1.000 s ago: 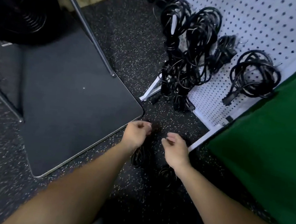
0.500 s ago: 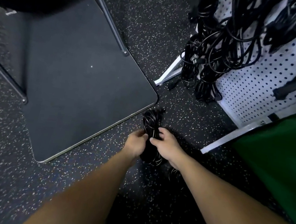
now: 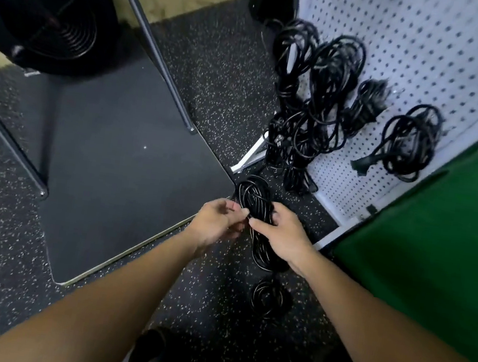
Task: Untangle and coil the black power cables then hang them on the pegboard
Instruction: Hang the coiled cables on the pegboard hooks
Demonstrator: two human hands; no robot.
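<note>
Since the earlier frame, both hands have raised the black cable bundle [image 3: 255, 201] clear of the speckled floor [image 3: 222, 66]. White pegboard [image 3: 430, 54] carries several hung coils [image 3: 410, 139]. Right hand [image 3: 283, 235] grips the bundle; left hand [image 3: 220, 224] pinches one strand. A second coil [image 3: 269, 297] lies on the floor below.

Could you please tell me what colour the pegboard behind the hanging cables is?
The pegboard is white, dotted with rows of small dark holes; the head view shows it.

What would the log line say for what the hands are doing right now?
right hand: grips cable bundle | left hand: pinches its strand | pegboard: coils hanging | floor: one coil
</note>
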